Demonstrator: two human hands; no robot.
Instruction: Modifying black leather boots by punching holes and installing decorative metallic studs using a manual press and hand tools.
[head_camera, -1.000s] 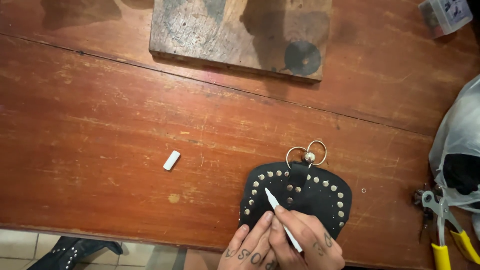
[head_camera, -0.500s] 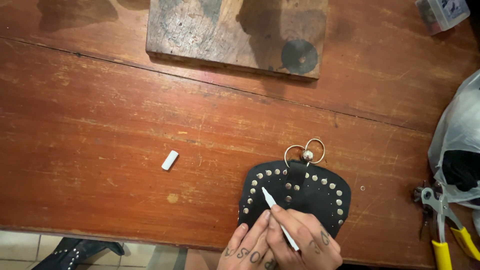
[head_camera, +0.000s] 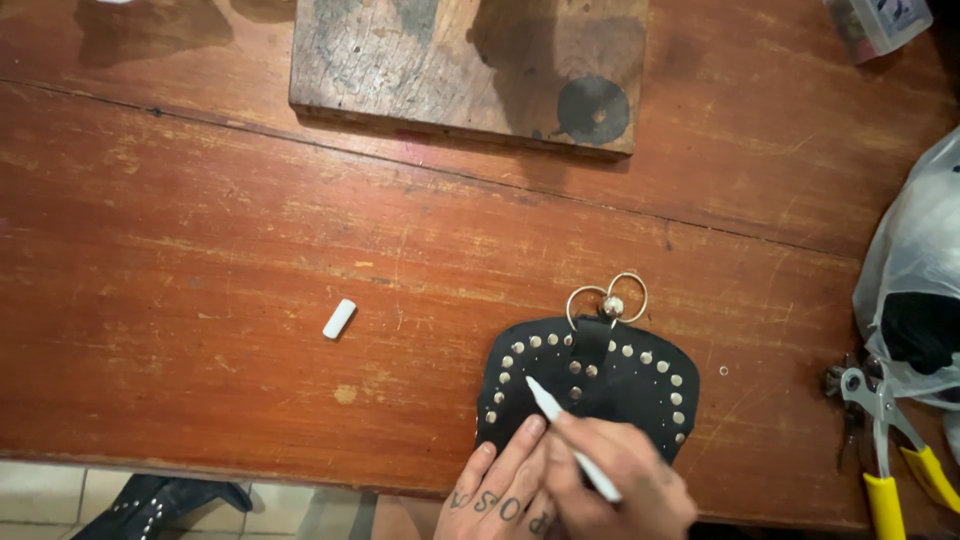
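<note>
Right hand pinches the white pen; left hand lies flat, pinning the pouch, soft and light, likely to slide.

The table is seen in red-brown with pale scratches. The pouch is black and is edged by a row of silver studs. The pen and the cap are white. Yellow handles are shown on the pliers.
</note>
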